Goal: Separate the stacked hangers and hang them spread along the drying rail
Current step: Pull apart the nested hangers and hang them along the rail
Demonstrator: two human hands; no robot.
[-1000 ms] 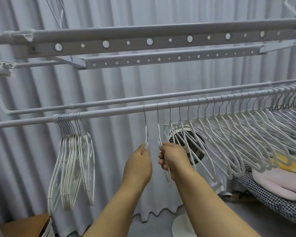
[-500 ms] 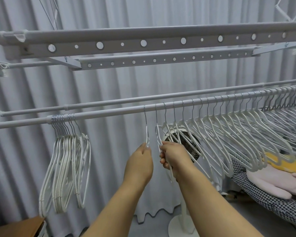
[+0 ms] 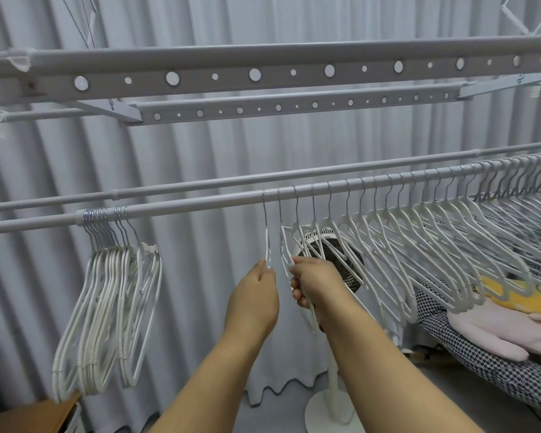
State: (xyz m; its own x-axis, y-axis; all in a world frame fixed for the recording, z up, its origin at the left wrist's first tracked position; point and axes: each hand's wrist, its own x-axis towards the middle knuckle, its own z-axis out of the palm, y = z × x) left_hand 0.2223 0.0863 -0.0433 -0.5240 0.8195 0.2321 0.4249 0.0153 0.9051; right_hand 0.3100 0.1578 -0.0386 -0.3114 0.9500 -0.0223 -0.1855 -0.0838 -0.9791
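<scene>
A grey drying rail (image 3: 200, 203) runs across the view. At its left hangs a tight stack of white hangers (image 3: 110, 310). From the middle to the far right, several white hangers (image 3: 419, 242) hang spread out along the rail. My left hand (image 3: 255, 296) pinches the leftmost spread hanger (image 3: 266, 242) just below its neck. My right hand (image 3: 316, 284) grips the hanger beside it (image 3: 283, 242), a little to the right. Both of those hangers have their hooks on the rail.
A second thinner rail (image 3: 200, 184) runs behind the first, and perforated rack bars (image 3: 263, 73) cross above. A standing fan (image 3: 341, 260) is behind the hangers. Checked fabric (image 3: 481, 367) with pink and yellow items lies at the right. A cardboard box (image 3: 35, 417) sits bottom left.
The view has drifted slightly, shifting the stack and rail leftward. Both hands keep their hold on the same two hangers, with the right-hand hanger nudged a little along the rail.
</scene>
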